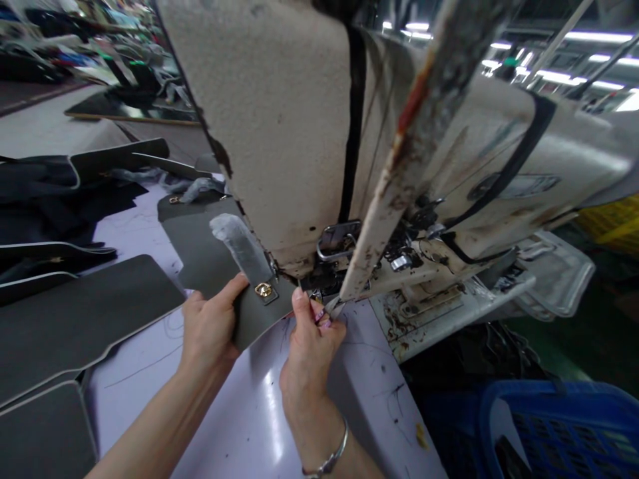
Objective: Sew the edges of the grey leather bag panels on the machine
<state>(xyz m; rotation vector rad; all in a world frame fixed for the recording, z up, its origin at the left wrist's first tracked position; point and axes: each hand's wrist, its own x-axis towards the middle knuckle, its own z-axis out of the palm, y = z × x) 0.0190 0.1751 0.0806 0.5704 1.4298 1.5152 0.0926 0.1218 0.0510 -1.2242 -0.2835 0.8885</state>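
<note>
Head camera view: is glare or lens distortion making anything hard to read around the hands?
In the head view, the ceiling lights flare at top right, and a bright streak of glare runs down the pale table top below the right hand. The wide lens makes the sewing machine look tilted and bowed, and the far background looks soft.

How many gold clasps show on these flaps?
3: a clasp on the flap beside the left hand, a clasp on the back flap, a faint clasp on a dark flap far left; others may be hidden.
</note>
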